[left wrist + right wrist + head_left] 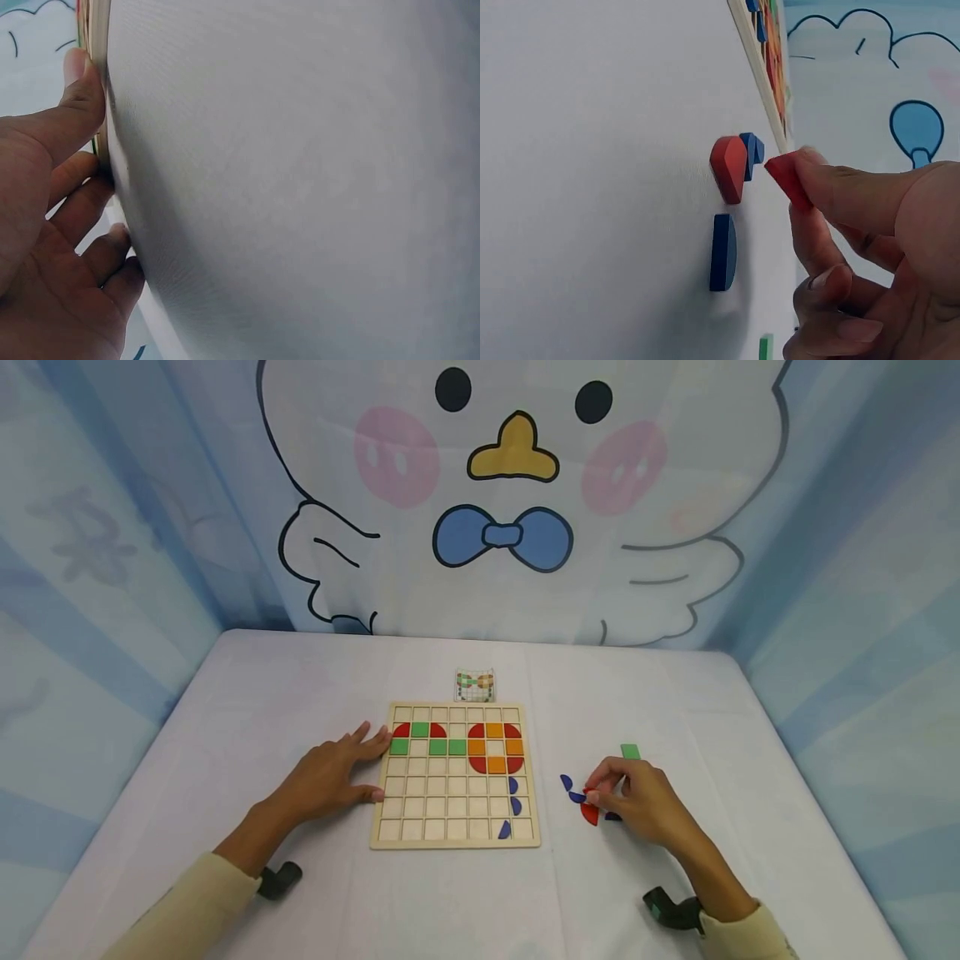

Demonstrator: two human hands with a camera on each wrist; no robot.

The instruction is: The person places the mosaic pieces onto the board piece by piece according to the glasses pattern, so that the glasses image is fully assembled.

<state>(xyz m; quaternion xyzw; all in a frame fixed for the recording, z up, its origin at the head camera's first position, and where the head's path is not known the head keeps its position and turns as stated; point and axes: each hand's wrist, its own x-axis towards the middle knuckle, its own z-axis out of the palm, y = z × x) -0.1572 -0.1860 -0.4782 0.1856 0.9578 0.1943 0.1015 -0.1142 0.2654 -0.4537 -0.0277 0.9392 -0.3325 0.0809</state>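
A wooden grid board (415, 807) lies on the table, with red, green, orange and blue pieces in some of its squares. My left hand (330, 777) rests against the board's left edge, fingers and thumb spread; the left wrist view shows the thumb (79, 94) at that edge. To the right of the board, my right hand (645, 797) pinches a red block (789, 178) between thumb and finger, just above the table. Below it lie another red block (729, 169), a blue half-round block (722, 253) and more blue pieces (566, 782).
A small pattern card (475, 685) with a coloured grid stands at the board's far edge. A green piece (630, 751) lies beyond my right hand. Printed curtains (502, 602) hang behind and on both sides of the white-covered table (300, 677).
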